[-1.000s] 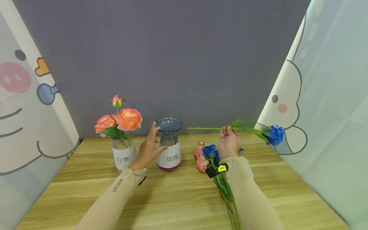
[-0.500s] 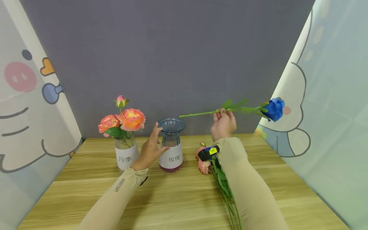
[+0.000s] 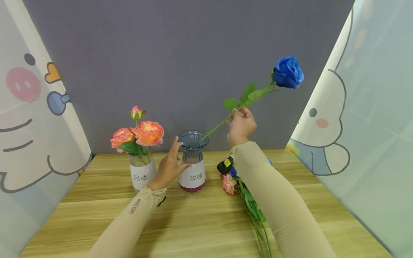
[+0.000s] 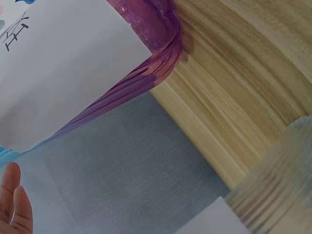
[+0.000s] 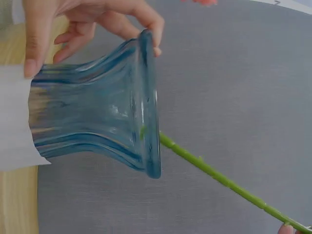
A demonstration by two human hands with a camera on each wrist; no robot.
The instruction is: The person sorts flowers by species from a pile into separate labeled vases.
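My right hand (image 3: 241, 127) pinches the green stem of a blue rose (image 3: 288, 71), held aslant with its bloom up to the right. The stem's lower end overlaps the mouth of a blue glass vase (image 3: 193, 156); the right wrist view shows its tip (image 5: 143, 131) through the glass just inside the rim. My left hand (image 3: 167, 170) is at the vase's left side, forefinger at the rim and thumb near the white paper label. Its fingers are spread, not wrapped round the glass. The vase stands upright and its base is purple.
Left of it, a clear vase (image 3: 139, 175) with a paper label holds several pink-orange flowers (image 3: 149, 133). Under my right forearm lie more stems (image 3: 253, 218), with pink blooms (image 3: 229, 184) and partly hidden blue ones. A grey panel (image 3: 193, 64) stands behind the wooden table (image 3: 187, 229).
My right hand has risen and moved left with the blue rose. The rose has tilted from level to bloom-up, its stem end now at the vase mouth. My left hand stays at the vase.
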